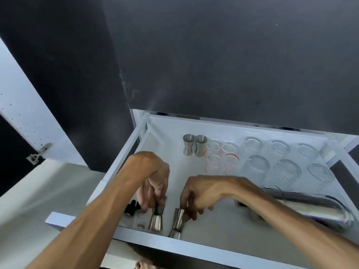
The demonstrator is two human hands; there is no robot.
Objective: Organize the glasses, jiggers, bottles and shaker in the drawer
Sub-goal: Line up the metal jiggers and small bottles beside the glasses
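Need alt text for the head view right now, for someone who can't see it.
Each hand grips a steel jigger at the front of an open white drawer: left hand on the left jigger, right hand on the right jigger. Behind stand two more jiggers, four small measuring glasses and six upturned tumblers.

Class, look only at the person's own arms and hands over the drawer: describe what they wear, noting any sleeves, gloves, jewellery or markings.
Both forearms are bare as far as the frame shows; no sleeve edge is visible. The left hand and right hand wear no gloves. No watch, bracelet or ring is visible, and I can see no markings, though motion blur could hide small details.
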